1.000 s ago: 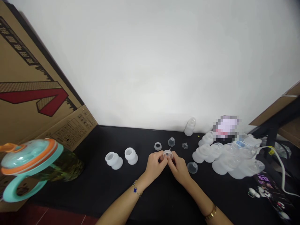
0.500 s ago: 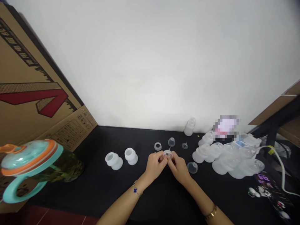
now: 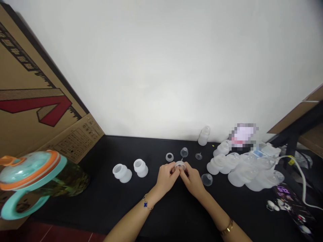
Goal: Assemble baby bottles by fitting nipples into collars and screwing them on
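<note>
Both my hands meet over the black table and pinch a white bottle collar ring between them. A clear nipple pokes up from the ring's far side. My left hand grips the ring's left side, and my right hand grips its right side; fingertips partly hide it. Beyond them lie another collar ring, a clear dome cap and a loose nipple. A second dome cap rests beside my right hand. Two open white bottle bodies stand to the left.
Several capped baby bottles cluster at the right, and one stands alone by the wall. A lit phone, earbuds and a white cable lie far right. At left are a large turquoise-lidded jug and a cardboard box.
My hands and the collar ring stay almost in place. The whole view has shifted very slightly.
</note>
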Demonstrator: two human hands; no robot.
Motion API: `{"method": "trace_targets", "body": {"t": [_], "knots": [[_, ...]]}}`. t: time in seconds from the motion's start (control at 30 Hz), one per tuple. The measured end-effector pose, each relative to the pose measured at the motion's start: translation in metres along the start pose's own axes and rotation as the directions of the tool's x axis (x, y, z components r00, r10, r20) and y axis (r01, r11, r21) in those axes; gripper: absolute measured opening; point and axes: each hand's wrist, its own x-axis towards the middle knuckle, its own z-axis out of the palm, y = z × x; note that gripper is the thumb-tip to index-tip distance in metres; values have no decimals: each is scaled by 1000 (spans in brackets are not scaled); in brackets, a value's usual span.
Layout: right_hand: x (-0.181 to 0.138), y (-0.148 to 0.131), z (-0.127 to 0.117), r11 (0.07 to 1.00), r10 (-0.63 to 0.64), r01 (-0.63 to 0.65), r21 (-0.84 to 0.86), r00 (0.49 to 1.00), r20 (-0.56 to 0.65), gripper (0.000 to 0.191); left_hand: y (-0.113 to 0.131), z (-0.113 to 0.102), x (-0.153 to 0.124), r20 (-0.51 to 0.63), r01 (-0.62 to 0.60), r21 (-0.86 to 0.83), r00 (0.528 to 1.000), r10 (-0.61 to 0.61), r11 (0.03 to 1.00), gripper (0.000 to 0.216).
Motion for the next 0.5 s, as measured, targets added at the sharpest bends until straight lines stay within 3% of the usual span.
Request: {"method": "trace_targets", "body": {"t": [0.5], "knots": [[1,1,0,1000,8,-8,5,1000,6,28,-2,1,-1,0,5,46,1000,-5,999,35]]}}
